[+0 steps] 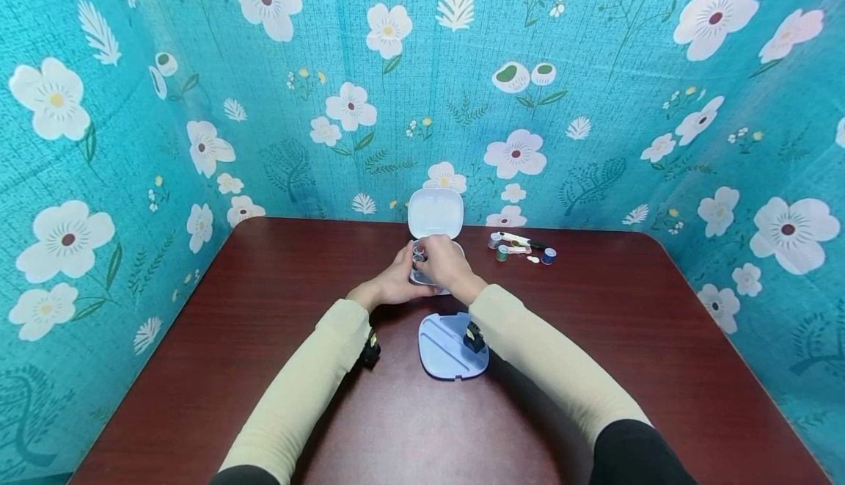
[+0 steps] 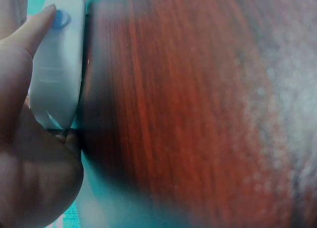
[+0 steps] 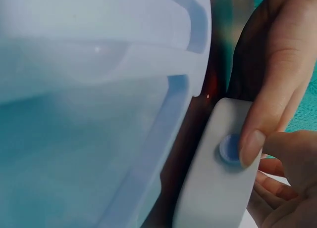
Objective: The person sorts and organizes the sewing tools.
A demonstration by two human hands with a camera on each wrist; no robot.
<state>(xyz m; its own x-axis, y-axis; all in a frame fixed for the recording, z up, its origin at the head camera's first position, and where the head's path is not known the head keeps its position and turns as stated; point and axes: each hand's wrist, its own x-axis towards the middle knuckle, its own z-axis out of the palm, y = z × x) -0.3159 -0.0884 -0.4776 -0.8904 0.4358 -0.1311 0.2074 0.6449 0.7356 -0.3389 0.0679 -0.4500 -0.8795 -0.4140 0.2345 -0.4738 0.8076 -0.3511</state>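
Note:
A small white box (image 2: 57,74) stands at the back middle of the table, its white lid (image 1: 436,212) raised. My left hand (image 1: 394,279) grips the box from the left. The left thumb (image 3: 255,144) lies against the front wall beside a round blue button (image 2: 60,19). Over the open box is my right hand (image 1: 447,263), fingers bent down into it beside small round spools (image 1: 418,256). I cannot tell whether those fingertips pinch a spool. Nearer to me, a light-blue plastic tray (image 1: 439,356) with a long groove lies under the right wrist.
Right of the box lie a grey spool (image 1: 494,240), a green spool (image 1: 502,253) and a blue spool (image 1: 549,255). Among them is a slim white-and-black tool (image 1: 523,240), along with small pale pieces. A flowered turquoise curtain (image 1: 396,103) hangs behind the dark red table (image 1: 297,265).

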